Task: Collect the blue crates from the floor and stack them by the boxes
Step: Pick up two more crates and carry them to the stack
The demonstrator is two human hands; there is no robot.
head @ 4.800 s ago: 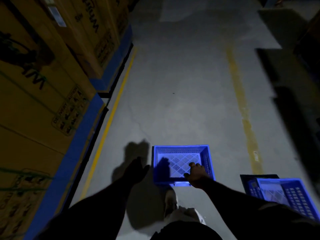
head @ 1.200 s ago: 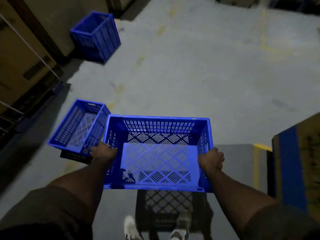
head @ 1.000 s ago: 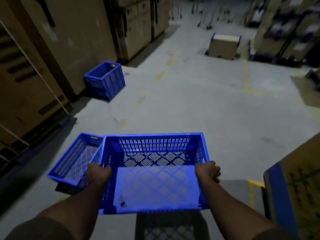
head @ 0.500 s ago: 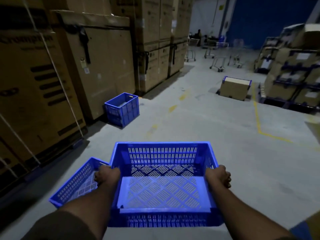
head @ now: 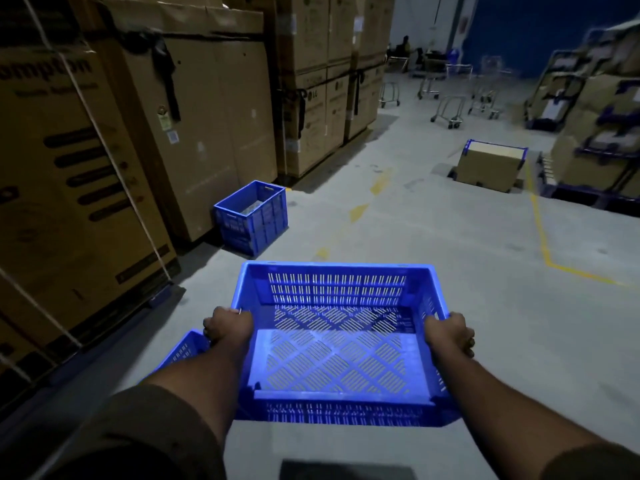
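Cardboard boxes (head: 194, 133) fill the 9 to 11 o'clock sector, stacked tall and bound with straps. One blue crate (head: 251, 216) stands on the concrete floor (head: 450, 244) at 11 o'clock, just beside the boxes. A second crate (head: 183, 348) shows only a corner at 8 o'clock, behind the left forearm. The left hand (head: 227, 323) grips the left rim of the carried crate (head: 341, 341), fingers curled over the edge. The carried crate sits at centre, above the floor, open side up and empty. The right hand (head: 450, 332) grips the right rim, fingers curled under the edge. Yellow floor lines (head: 543, 237) run toward 2 o'clock. A single carton (head: 488, 166) rests at 1 o'clock.
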